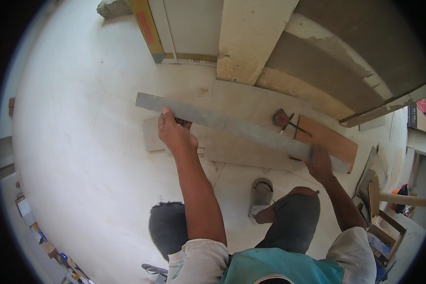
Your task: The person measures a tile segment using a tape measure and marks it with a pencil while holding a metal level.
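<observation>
Since the grey strip [255,135] is long, I should support it evenly: left hand [178,137] pinching it left of the brown board [333,136], right hand [320,164] pinching above that board.

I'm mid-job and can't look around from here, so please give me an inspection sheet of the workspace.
Surface: pale floor, with faint lines and a few stains.
Job's things: long grey strip, held slanting, its left end farther from the person.
Clutter: orange-brown board, partly behind the strip; red-and-black item and thin dark curved item, kinds unclear; small grey flat piece on the floor.
Grippers: bare hands; left hand holds the strip toward its left end, right hand toward its right end.
Cables: nothing seen.
Surroundings: pale board at the far side; open cardboard box at the right.
</observation>
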`<state>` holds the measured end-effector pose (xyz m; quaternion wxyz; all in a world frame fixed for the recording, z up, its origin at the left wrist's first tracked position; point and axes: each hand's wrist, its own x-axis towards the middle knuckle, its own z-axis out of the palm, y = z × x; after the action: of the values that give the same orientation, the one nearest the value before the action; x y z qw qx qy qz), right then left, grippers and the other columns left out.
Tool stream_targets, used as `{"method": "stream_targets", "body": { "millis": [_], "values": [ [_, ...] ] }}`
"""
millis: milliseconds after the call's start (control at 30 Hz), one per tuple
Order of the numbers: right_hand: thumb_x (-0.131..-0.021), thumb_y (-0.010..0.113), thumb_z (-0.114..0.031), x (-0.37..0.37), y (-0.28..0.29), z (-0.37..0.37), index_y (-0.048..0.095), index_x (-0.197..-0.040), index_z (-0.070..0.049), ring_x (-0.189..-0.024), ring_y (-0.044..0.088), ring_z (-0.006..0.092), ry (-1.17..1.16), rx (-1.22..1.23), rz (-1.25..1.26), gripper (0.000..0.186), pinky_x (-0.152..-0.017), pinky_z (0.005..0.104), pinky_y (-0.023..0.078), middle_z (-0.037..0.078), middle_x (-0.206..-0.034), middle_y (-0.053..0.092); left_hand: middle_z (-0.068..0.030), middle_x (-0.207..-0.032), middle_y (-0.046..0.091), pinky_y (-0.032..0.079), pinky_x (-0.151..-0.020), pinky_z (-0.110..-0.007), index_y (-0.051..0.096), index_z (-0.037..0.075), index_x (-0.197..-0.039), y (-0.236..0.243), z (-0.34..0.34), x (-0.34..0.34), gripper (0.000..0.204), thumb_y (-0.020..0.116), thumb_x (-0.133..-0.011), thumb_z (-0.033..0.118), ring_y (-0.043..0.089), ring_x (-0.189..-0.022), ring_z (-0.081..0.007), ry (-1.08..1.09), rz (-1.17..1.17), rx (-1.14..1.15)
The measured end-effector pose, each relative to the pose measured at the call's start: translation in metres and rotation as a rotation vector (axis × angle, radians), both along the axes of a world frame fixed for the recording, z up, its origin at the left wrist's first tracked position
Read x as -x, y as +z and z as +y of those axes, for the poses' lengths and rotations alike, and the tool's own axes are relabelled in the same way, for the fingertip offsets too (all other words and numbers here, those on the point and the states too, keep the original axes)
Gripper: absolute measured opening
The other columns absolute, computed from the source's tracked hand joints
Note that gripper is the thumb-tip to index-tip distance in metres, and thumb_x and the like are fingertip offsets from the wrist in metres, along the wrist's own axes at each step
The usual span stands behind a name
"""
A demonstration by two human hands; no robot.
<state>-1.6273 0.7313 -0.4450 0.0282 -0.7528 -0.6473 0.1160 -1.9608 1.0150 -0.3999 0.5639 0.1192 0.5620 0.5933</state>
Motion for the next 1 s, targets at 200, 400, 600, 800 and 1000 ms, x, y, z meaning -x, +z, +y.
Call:
{"method": "stream_targets", "body": {
  "millis": [200,400,600,800,1000],
  "values": [
    [-0.075,0.076,-0.026,0.042,0.194,-0.039,0.043,-0.126,0.009,-0.105,0.050,0.0433,-0.046,-0.052,0.068,0.070,-0.088,0.0478,0.045,0.029,-0.116,0.049,-0.0075,-0.101,0.058,0.050,-0.081,-0.037,0.052,0.002,-0.109,0.220,0.010,0.003,0.028,0.052,-0.098,0.028,0.058,-0.092,-0.0187,-0.342,-0.043,-0.213],
    [-0.069,0.081,-0.027,0.112,0.406,-0.114,0.048,-0.116,0.008,-0.093,0.057,0.0417,-0.214,-0.161,0.148,0.067,-0.081,0.0462,0.048,0.026,-0.104,0.056,-0.0033,-0.092,0.061,0.051,-0.070,-0.031,0.055,0.005,-0.100,0.444,-0.005,-0.028,0.024,0.052,-0.098,0.029,0.059,-0.079,-0.0124,-0.561,-0.090,-0.325],
    [-0.070,0.080,-0.028,0.217,0.526,-0.206,0.048,-0.113,0.006,-0.087,0.057,0.0411,-0.586,-0.178,0.220,0.064,-0.073,0.0468,0.047,0.025,-0.094,0.056,-0.0030,-0.083,0.062,0.051,-0.065,-0.029,0.058,0.002,-0.095,0.601,-0.059,-0.066,0.027,0.053,-0.098,0.028,0.059,-0.072,-0.0116,-0.854,-0.120,-0.380],
    [-0.070,0.080,-0.027,0.274,0.570,-0.279,0.051,-0.113,0.001,-0.086,0.059,0.0386,-0.785,-0.442,0.203,0.059,-0.071,0.0461,0.048,0.021,-0.093,0.058,-0.0030,-0.081,0.061,0.050,-0.064,-0.027,0.059,0.001,-0.094,0.675,-0.145,-0.117,0.026,0.056,-0.096,0.027,0.057,-0.069,-0.0100,-1.114,-0.225,-0.419],
    [-0.070,0.076,-0.047,0.305,0.585,-0.400,0.053,-0.110,0.000,-0.091,0.060,0.0376,-1.103,-0.377,0.372,0.066,-0.075,0.0445,0.049,0.020,-0.097,0.059,0.0005,-0.080,0.058,0.046,-0.063,-0.026,0.060,0.004,-0.096,0.709,-0.288,-0.178,0.025,0.060,-0.094,0.029,0.054,-0.070,-0.0090,-1.335,-0.224,-0.533]
  ]
}}
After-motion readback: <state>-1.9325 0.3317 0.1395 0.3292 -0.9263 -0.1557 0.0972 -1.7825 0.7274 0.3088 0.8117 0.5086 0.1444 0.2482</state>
